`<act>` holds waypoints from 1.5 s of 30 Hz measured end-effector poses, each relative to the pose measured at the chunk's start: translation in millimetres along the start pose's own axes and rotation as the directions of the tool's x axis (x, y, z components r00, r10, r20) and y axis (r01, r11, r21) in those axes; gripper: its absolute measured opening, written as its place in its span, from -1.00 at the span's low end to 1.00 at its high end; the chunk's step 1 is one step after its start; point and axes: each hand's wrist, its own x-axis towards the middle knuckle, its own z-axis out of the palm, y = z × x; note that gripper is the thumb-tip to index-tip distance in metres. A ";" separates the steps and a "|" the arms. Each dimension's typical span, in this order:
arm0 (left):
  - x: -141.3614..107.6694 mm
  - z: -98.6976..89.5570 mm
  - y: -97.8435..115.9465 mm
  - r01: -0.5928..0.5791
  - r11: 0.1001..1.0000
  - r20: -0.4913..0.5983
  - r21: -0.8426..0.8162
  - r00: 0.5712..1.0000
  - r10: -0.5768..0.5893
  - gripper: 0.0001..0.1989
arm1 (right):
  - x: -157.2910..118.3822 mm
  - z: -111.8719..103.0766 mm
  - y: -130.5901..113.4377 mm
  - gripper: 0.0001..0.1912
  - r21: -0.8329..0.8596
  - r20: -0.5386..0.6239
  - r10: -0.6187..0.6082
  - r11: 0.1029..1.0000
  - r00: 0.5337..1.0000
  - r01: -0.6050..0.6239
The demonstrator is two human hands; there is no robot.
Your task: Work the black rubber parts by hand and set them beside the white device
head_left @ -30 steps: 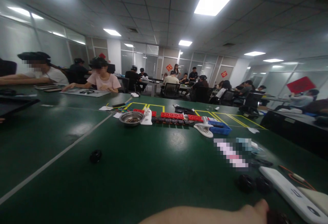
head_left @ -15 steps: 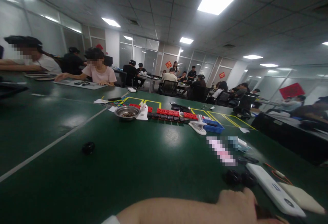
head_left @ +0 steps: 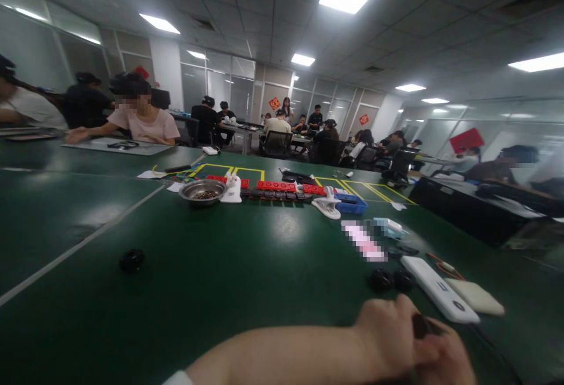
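Note:
My left hand (head_left: 388,335) reaches in from the bottom, its forearm crossing the lower middle, with fingers closed round a small dark object (head_left: 423,326). Against it at the lower right is my right hand (head_left: 449,352), blurred, its fingers curled at the same object. What the object is cannot be made out. Just beyond the hands lie two black round pieces (head_left: 381,280) side by side. To their right are a white device (head_left: 440,289) and a cream pouch (head_left: 474,297).
Another black round piece (head_left: 131,260) lies at the left on the green table (head_left: 247,261). Farther back stand a metal bowl (head_left: 202,192), white stands (head_left: 327,203), red strips (head_left: 276,186) and a blue tray (head_left: 351,204). Several people sit around.
The view has shifted, so the table items appear farther left. Both hands now show more fully, and the dark object between them is more visible.

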 end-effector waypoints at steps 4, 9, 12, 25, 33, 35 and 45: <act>9.7 -8.4 -7.0 0.027 0.998 0.003 -0.055 1.000 -0.026 -0.38 | 7.3 2.3 -16.1 -0.66 -0.108 -0.039 0.078 0.991 0.996 -0.082; 21.7 -12.2 7.4 0.742 0.577 0.774 -0.341 0.570 -0.276 -0.18 | 29.9 -43.0 -25.1 -0.69 -0.261 0.145 -0.480 0.825 0.865 0.501; 22.4 -6.2 10.9 0.766 0.582 0.838 -0.273 0.486 -0.247 -0.29 | 31.9 -49.2 -25.0 -0.70 -0.185 0.311 -0.554 0.761 0.772 0.621; 7.1 -9.1 -5.8 -0.022 0.997 0.000 0.079 1.000 0.022 -0.39 | 4.1 11.3 -37.1 -0.59 0.063 -0.125 0.296 0.955 0.947 -0.290; 21.6 -2.9 9.1 0.834 0.476 0.855 -0.278 0.441 -0.274 -0.34 | 16.1 -34.5 -25.7 -0.64 -0.222 0.225 -0.324 0.901 0.919 0.372; 17.5 5.2 9.5 0.801 0.461 0.730 -0.383 0.568 -0.380 -0.46 | 10.6 -30.4 -28.1 -0.61 -0.263 0.169 -0.254 0.920 0.952 0.292; -0.5 2.6 -1.0 0.067 0.992 -0.003 0.103 0.998 -0.067 -0.60 | -1.4 9.4 -38.0 -0.58 0.081 -0.111 0.309 0.950 0.945 -0.301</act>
